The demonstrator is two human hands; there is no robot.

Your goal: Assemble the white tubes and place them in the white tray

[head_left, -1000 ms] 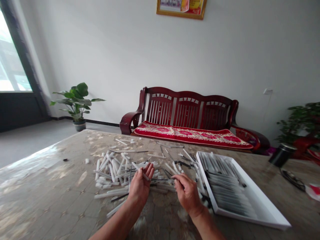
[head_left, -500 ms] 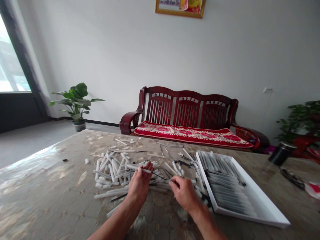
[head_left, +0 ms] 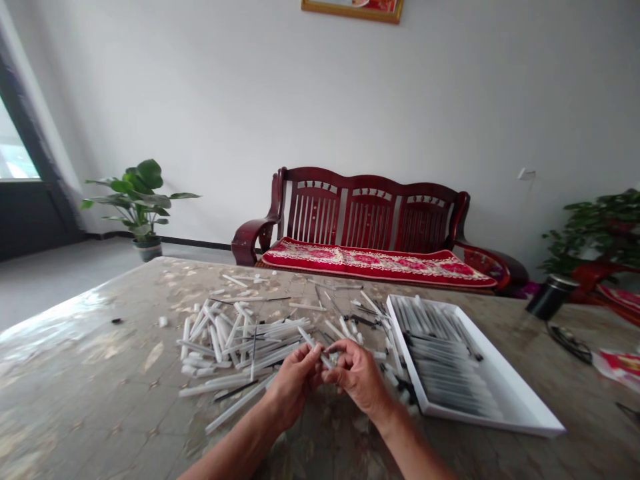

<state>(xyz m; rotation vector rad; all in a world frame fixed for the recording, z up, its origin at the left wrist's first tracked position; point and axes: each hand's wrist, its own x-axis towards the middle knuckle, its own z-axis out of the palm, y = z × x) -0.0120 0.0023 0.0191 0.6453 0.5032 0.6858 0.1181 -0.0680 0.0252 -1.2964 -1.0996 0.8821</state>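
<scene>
A slim whitish translucent pen barrel [head_left: 306, 336] slants between my two hands above the near side of the table. My left hand [head_left: 299, 375] is closed, thumb and fingers pinching the barrel's middle. At its lower right end my right hand [head_left: 359, 375] is closed too, its fingertips on that end; any small part between them is hidden. To the left and behind the hands lies a loose heap of similar pen barrels [head_left: 220, 333], with thin black rods [head_left: 235, 392] among them. Small black pieces [head_left: 367, 321] are scattered behind my right hand.
A white shallow box [head_left: 500, 347] on the right holds rows of black-and-translucent pens [head_left: 450, 373]. Beyond it stand a black cylinder [head_left: 553, 297] and a cable [head_left: 570, 343]. A dark red wooden bench [head_left: 370, 207] is behind the table [head_left: 100, 387].
My left hand has gone from open palm to a pinch on the barrel. My right hand has moved left, and both hands now meet at the barrel, which tilts more steeply.
</scene>
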